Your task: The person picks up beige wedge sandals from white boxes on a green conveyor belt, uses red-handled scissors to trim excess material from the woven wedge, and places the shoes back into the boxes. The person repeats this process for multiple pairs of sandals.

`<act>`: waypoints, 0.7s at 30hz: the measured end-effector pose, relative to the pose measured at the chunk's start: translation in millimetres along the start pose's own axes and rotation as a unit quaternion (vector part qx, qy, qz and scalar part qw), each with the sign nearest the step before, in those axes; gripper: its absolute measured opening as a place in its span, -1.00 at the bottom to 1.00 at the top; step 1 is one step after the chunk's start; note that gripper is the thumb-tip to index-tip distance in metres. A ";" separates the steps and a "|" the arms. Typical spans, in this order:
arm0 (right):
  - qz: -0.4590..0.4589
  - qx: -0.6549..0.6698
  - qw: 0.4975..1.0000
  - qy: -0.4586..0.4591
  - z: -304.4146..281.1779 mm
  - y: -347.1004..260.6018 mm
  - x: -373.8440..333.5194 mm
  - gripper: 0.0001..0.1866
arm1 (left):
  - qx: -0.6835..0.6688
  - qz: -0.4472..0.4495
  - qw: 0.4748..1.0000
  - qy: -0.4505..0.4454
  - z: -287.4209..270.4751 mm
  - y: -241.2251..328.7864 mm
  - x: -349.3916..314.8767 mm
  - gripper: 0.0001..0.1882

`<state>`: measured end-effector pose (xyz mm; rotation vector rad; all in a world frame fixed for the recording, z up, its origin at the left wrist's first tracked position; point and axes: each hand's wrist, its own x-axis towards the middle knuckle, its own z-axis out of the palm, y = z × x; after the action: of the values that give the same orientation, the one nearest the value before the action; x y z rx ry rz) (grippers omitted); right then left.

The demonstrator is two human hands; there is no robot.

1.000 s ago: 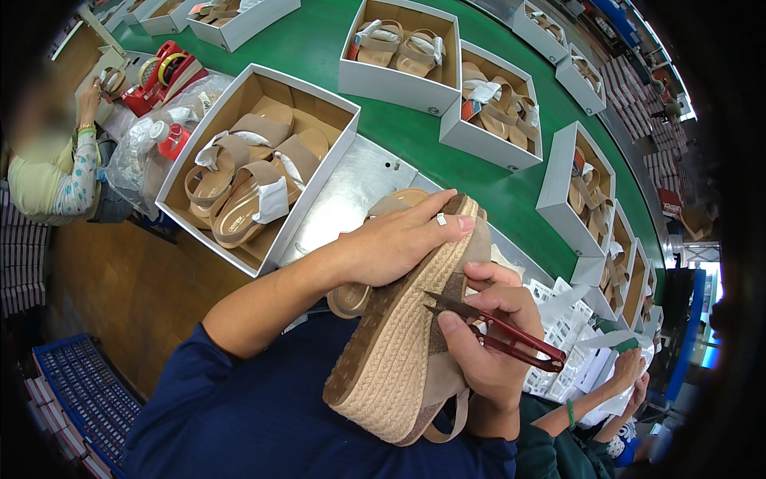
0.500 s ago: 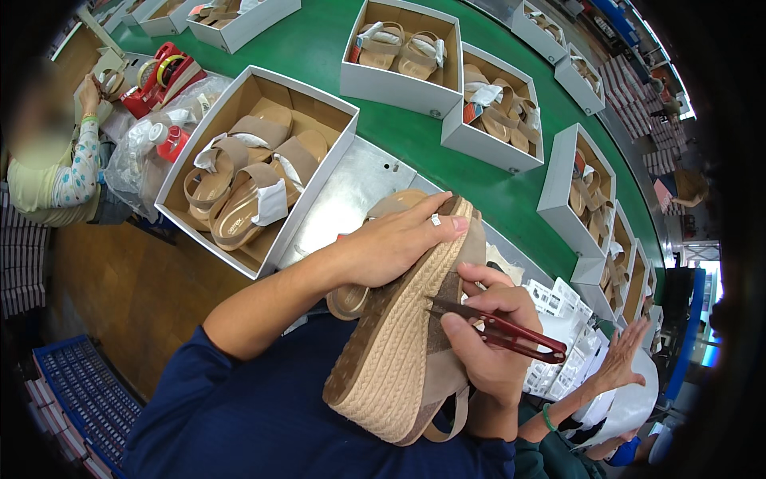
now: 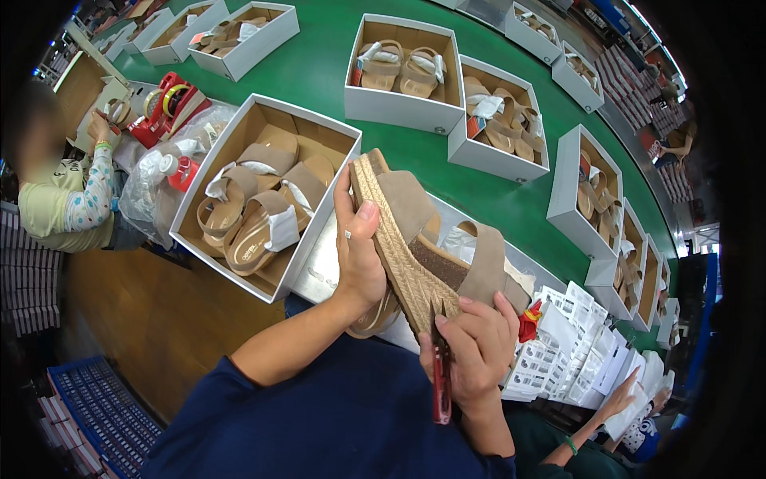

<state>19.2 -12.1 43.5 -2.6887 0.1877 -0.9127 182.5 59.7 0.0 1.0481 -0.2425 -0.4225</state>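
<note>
My left hand (image 3: 359,267) is closed around the sole of a beige wedge sandal (image 3: 407,267) at its toe end, thumb on the woven rope edge. The sandal is tilted, toe up, its taupe straps facing right. In my right hand (image 3: 483,347) is a pair of red-handled thread snips (image 3: 441,391), handles down and blades pointing up at the rope-covered wedge. My right fingers also lie against the sandal's heel end. Behind my left wrist, another sandal (image 3: 375,321) lies partly hidden on the metal work surface (image 3: 315,271).
A white box (image 3: 319,217) holding sandals stands at left. More boxed sandals (image 3: 399,72) line the green conveyor (image 3: 383,140). Label sheets (image 3: 550,351) lie at right, beside a co-worker's hand (image 3: 618,399). Another person (image 3: 72,199) works at far left, near red tape dispensers (image 3: 167,112).
The sandal has turned so its straps show more. My left hand has shifted from over the toe to around the sole. The snips have swung from sideways to upright and moved lower.
</note>
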 end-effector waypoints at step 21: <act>-0.008 -0.008 0.997 0.079 10.3 -16.9 8.2 -0.85 | -0.053 0.045 0.997 0.040 15.7 12.9 -0.1 -0.21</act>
<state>32.5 4.6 45.8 -2.6360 0.2089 -1.1338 179.2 53.0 18.8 0.9442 -0.1932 -0.3079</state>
